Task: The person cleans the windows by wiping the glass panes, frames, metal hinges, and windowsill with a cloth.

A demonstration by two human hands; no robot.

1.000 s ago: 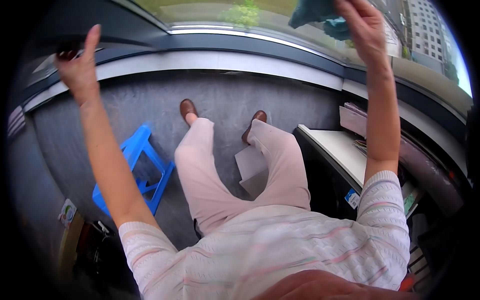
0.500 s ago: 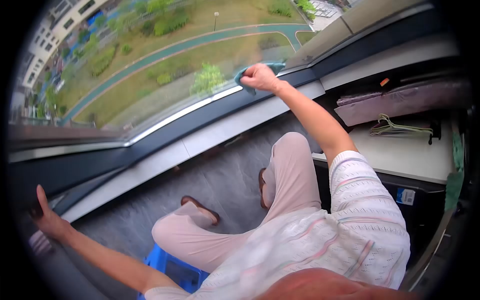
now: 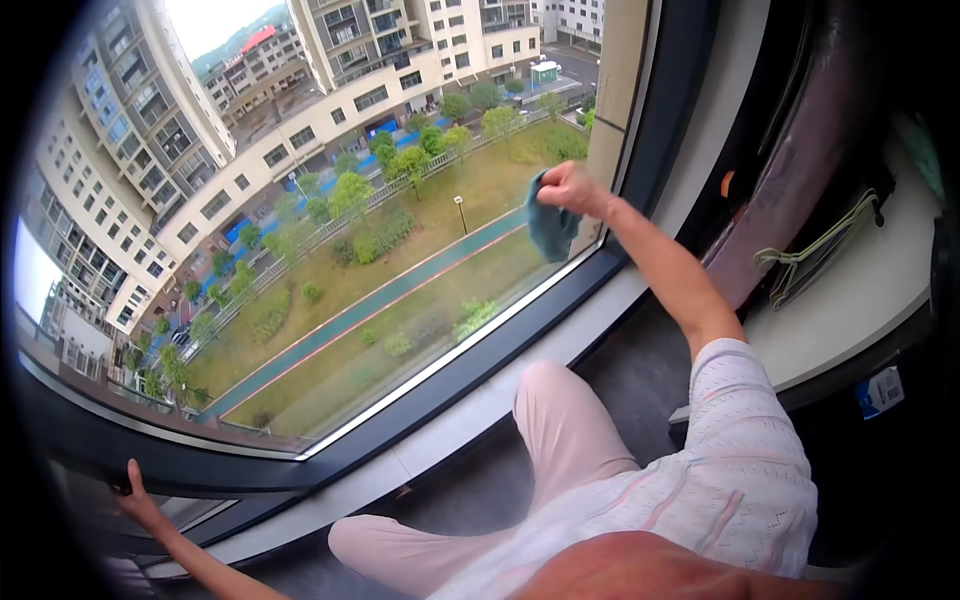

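Observation:
My right hand (image 3: 578,190) is closed on a teal cloth (image 3: 550,232), which hangs down bunched in front of the window glass (image 3: 400,330), near the pane's right edge. Whether the cloth touches the glass is hard to tell. At the far left, my left hand (image 3: 142,506) has its thumb pointing up and its fingers curled at the dark window frame (image 3: 200,478). Part of those fingers is hidden in the dark edge of the view.
Below the pane runs a pale sill (image 3: 405,458). To the right stand a white shelf (image 3: 850,310) with several hangers (image 3: 800,262) and a long purplish wrapped item (image 3: 765,215). My bent knees (image 3: 570,410) are close to the sill. Buildings and lawn show outside.
The view has tilted up, showing more buildings outside. My right hand has lifted the cloth away from the lower frame to higher on the pane, where it now hangs down. My left hand stays by the frame.

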